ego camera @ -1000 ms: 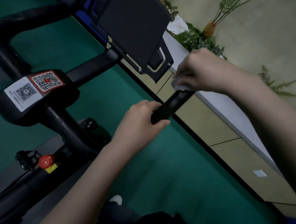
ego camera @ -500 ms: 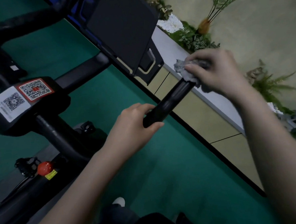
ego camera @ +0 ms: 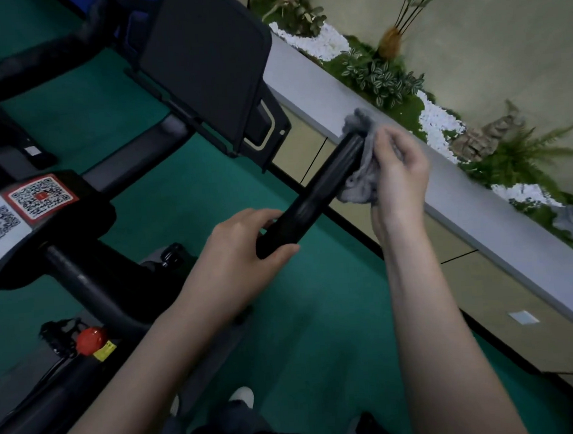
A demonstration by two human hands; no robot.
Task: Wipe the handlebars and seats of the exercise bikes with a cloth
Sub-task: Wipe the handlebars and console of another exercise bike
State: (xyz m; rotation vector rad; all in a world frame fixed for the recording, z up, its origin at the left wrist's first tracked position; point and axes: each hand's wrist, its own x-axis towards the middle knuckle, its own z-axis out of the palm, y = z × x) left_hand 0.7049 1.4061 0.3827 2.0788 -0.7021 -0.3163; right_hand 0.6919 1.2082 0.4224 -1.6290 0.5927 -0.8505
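Note:
A black handlebar grip (ego camera: 320, 189) of the exercise bike runs diagonally through the middle of the view. My left hand (ego camera: 243, 253) grips its near end. My right hand (ego camera: 398, 168) holds a grey cloth (ego camera: 361, 165) against the right side and far tip of the grip. The other handlebar arm (ego camera: 34, 61) curves across the upper left. The bike's stem block (ego camera: 40, 221) carries two QR-code stickers at the left. No seat is in view.
A dark tilted console screen (ego camera: 205, 64) stands just beyond the grip. A red knob (ego camera: 90, 340) sits on the frame at lower left. A grey ledge (ego camera: 479, 215) with plants and white pebbles runs along the right. Green floor (ego camera: 319, 332) lies below.
My right hand has slid the cloth off the top of the grip's tip to its right side. The left hand keeps its hold. The view has moved closer.

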